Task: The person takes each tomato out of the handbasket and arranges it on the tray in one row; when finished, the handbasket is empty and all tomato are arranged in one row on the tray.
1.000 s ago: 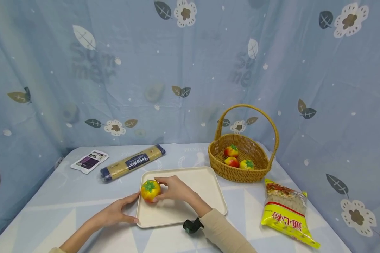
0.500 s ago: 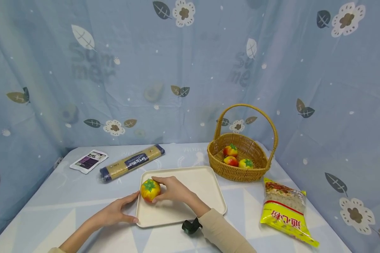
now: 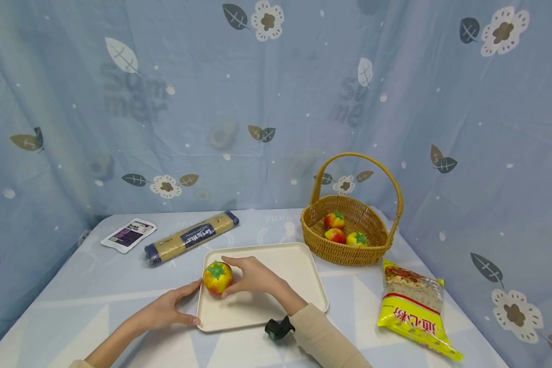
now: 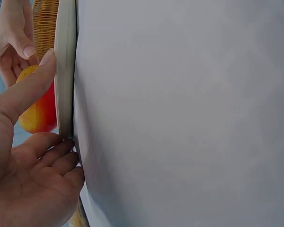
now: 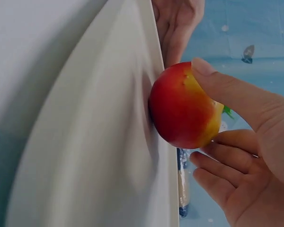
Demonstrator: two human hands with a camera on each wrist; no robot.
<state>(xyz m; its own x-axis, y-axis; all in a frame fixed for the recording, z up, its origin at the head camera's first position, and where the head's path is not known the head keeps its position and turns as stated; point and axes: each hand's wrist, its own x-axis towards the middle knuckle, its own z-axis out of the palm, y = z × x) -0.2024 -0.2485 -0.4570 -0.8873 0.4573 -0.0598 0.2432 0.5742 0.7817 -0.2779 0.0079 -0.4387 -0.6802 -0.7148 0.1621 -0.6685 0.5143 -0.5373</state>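
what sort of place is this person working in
Likely a staged tabletop setup rather than a working kitchen: printed blue curtains surround a pale patterned table, where a cream tray and wicker basket are laid out.

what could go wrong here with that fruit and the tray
The fruit is round and close to the left edge of the tray, so it might roll against or over the low rim if released carelessly.
The right hand has thumb and fingers at its sides, so an uneven grip could let it slip.
The left hand is at the tray's near left corner; a bump there might shift the tray.
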